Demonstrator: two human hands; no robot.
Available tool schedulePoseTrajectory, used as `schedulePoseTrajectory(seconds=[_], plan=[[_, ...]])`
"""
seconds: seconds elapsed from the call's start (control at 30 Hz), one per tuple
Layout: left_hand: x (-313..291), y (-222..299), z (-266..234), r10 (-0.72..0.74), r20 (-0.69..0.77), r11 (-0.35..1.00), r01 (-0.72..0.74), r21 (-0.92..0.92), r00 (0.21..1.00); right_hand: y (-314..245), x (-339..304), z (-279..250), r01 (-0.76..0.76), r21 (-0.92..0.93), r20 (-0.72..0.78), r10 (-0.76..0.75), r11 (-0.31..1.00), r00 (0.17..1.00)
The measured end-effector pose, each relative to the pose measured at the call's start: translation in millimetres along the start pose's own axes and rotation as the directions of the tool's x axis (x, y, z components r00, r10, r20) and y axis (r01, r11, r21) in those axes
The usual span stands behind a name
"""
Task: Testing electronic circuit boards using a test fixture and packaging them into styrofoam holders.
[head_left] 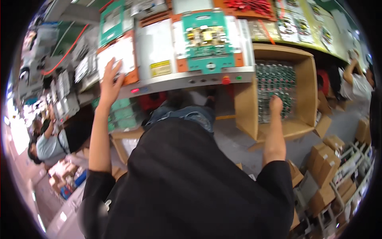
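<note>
The left hand (111, 83) sits wide at the machine's (179, 79) front-left corner, perhaps bracing. The right hand (275, 104) — grip unclear — is among circuit boards (275, 77), their carton (307, 83) alongside, presumably for reach.

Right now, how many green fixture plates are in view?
2: one green fixture plate beyond the left hand; the second plate further right, bearing a circuit board. More may be hidden past the upper edge.

No text is legible; 1 yellow label (160, 68) with blurred print is affixed to the pale machine panel (156, 46).
</note>
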State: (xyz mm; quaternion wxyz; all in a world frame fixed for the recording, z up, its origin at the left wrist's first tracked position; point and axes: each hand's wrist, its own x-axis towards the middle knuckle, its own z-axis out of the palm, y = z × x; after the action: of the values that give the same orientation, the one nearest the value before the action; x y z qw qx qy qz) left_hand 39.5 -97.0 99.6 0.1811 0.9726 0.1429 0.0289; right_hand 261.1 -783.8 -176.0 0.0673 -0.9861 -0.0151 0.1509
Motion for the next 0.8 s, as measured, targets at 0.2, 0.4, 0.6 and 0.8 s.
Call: schedulePoseTrajectory(seconds=[0.2, 0.4, 0.6, 0.8], plan=[[8, 23, 9, -0.022, -0.046, 0.999, 0.02, -0.032, 0.999, 26, 27, -7, 0.153, 0.142, 0.047, -0.161, 0.978, 0.986], [6, 24, 3, -0.038, -0.053, 0.999, 0.036, -0.035, 0.998, 35, 11, -20, -0.007, 0.243, 0.131, -0.026, 0.97, 0.991], [17, 106, -23, -0.074, -0.142, 0.979, 0.045, -0.2, 0.987, -51, -14, -155, 0.061, 0.938, -0.125, 0.17, 0.341, 0.977], [37, 239, -19, 0.221, 0.057, 0.564, -0.079, -0.822, 0.974, -307, -79, -265, -0.311, 0.95, 0.185, -0.743, -0.033, 0.643]])
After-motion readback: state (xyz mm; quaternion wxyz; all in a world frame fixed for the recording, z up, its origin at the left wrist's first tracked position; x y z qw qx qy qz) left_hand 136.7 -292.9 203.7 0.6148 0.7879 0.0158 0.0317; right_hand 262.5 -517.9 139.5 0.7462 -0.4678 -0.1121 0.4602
